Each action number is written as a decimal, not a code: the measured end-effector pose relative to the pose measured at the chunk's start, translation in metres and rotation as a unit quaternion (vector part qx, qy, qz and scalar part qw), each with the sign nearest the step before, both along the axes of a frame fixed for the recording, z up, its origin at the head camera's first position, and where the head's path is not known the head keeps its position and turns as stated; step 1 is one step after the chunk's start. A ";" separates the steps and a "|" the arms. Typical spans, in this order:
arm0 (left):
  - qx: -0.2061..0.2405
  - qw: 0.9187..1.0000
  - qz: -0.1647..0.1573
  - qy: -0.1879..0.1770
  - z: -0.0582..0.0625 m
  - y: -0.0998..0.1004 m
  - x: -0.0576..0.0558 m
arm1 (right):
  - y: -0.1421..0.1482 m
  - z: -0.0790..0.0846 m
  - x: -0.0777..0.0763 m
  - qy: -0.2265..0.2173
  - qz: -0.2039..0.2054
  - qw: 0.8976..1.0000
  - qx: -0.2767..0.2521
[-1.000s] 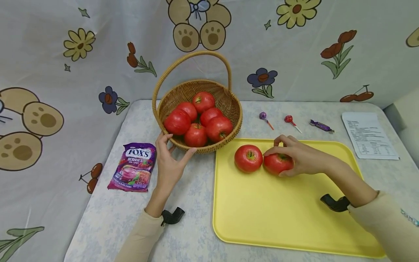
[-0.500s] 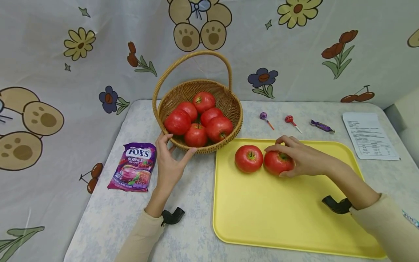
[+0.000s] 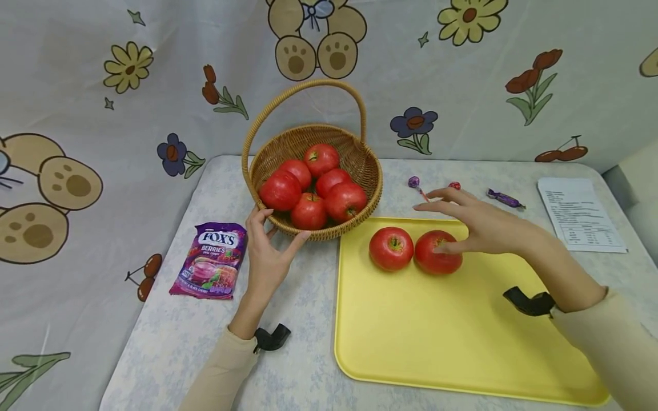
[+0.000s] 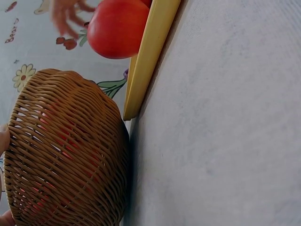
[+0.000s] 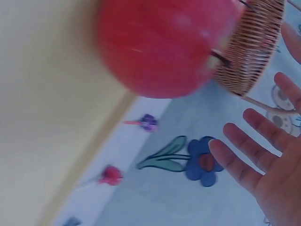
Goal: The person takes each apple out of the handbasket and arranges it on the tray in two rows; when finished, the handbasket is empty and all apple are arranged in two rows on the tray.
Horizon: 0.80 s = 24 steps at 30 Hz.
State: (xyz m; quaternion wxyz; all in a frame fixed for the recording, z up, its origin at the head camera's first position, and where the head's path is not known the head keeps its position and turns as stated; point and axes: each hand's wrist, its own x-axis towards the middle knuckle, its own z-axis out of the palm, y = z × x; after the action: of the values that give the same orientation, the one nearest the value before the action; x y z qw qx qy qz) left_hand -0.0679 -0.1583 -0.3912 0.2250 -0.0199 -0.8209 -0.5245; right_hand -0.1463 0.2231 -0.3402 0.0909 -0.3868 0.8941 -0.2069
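Observation:
My left hand (image 3: 267,265) holds the near rim of a wicker basket (image 3: 372,200), with thumb and forefinger spread along the edge. Inside lie several red apples (image 3: 346,201); the left wrist view shows fingertips at the rim of the basket (image 4: 70,150). Two more apples stand side by side at the back left of a yellow tray (image 3: 437,325). Over the right-hand apple (image 3: 437,260), my right hand (image 3: 488,225) hovers with fingers extended and nothing in its grasp. In the right wrist view that hand (image 5: 277,174) is spread apart from a large red apple (image 5: 164,47).
A purple candy bag (image 3: 212,260) lies left of my left hand. Behind the tray are a purple lollipop (image 3: 414,182), a red lollipop (image 3: 454,185) partly hidden by my right hand, and a wrapped candy (image 3: 505,198). A printed sheet (image 3: 581,214) lies at the far right.
My right hand has let go of the right-hand apple and lifted up and back from it, its fingers straightening. The apple stays on the tray; my left hand stays at the basket rim.

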 end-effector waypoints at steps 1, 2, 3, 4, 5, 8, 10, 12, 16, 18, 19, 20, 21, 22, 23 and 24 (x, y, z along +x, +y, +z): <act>0.001 1.000 0.000 0.001 0.003 0.000 0.001 | -0.005 0.005 -0.005 0.009 0.008 1.000 -0.008; 0.001 1.000 0.000 0.000 0.005 0.000 0.002 | -0.011 0.011 -0.009 0.016 0.016 1.000 -0.013; 0.001 1.000 0.001 0.000 0.006 0.000 0.002 | -0.018 0.016 -0.014 0.024 0.024 0.999 -0.019; 0.002 1.000 0.002 0.000 0.007 0.000 0.002 | -0.026 0.021 -0.018 0.028 0.032 0.999 -0.024; 0.002 1.000 0.004 0.000 0.007 -0.001 0.002 | -0.035 0.025 -0.023 0.030 0.041 0.998 -0.029; 0.004 1.000 0.007 0.001 0.006 -0.002 0.003 | -0.064 0.036 -0.035 0.037 0.072 0.996 -0.035; 0.005 1.000 0.009 -0.001 0.006 -0.002 0.003 | -0.083 0.039 -0.044 0.039 0.099 0.994 -0.039; 0.007 1.000 0.008 -0.005 0.006 -0.001 0.004 | -0.101 0.040 -0.054 0.032 0.126 0.990 -0.045; 0.007 1.000 0.006 -0.009 -0.004 -0.005 0.001 | -0.128 0.037 -0.072 -0.019 0.166 0.985 -0.046; 0.003 1.000 0.006 -0.005 -0.014 -0.008 -0.003 | -0.136 0.034 -0.078 -0.045 0.177 0.982 -0.037; 0.001 1.000 0.006 -0.003 -0.019 -0.010 -0.005 | -0.140 0.033 -0.080 -0.057 0.182 0.981 -0.032; -0.003 1.000 0.007 -0.001 -0.024 -0.012 -0.007 | -0.142 0.032 -0.081 -0.067 0.185 0.980 -0.027; -0.007 1.000 0.008 0.000 -0.028 -0.014 -0.009 | -0.145 0.031 -0.082 -0.073 0.189 0.979 -0.025; -0.009 1.000 0.009 0.000 -0.028 -0.014 -0.009 | -0.146 0.029 -0.084 -0.078 0.192 0.978 -0.022; -0.010 1.000 0.009 -0.001 -0.027 -0.014 -0.009 | -0.148 0.027 -0.085 -0.081 0.195 0.977 -0.021; -0.011 1.000 0.010 -0.002 -0.026 -0.014 -0.009 | -0.149 0.026 -0.086 -0.085 0.198 0.976 -0.021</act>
State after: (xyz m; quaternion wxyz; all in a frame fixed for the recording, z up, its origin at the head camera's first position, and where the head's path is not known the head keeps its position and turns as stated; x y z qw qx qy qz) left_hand -0.0765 -0.1719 -0.4172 0.2285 -0.0134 -0.8271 -0.5134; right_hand -0.2324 0.0739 -0.3146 0.1975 -0.5387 0.7846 -0.2351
